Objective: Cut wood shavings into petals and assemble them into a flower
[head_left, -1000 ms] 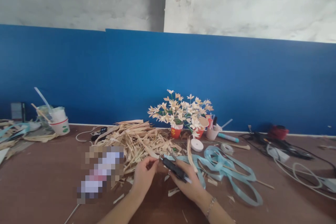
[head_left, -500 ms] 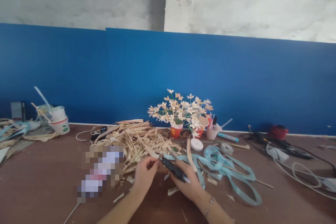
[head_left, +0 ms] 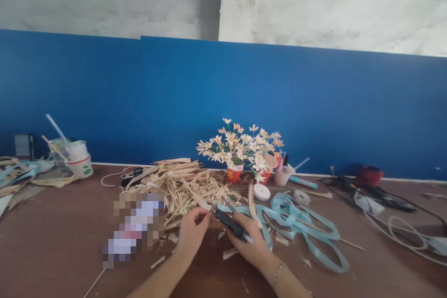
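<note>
From the head-worn view, I see the right hand (head_left: 249, 242) wrapped snugly round a black tool (head_left: 231, 225), its tip just beside the pinched fingertips of the left hand (head_left: 192, 233); I can't tell what those grip. A heap of dry strips (head_left: 188, 188) crowds beyond, blue ribbon (head_left: 288, 219) sprawling rightward.

One camera sits on the person's head and looks forward and a little down. It sees the brown surface (head_left: 59, 237) from the near side and faces a blue panel (head_left: 296, 102) across the middle of the frame, with a grey wall (head_left: 331, 4) along the top. The left hand (head_left: 191, 233) and right hand (head_left: 252, 244) are close to it, low in the middle. The potted flowers (head_left: 239, 145) are farther off, past the hands. The view is very wide.
</note>
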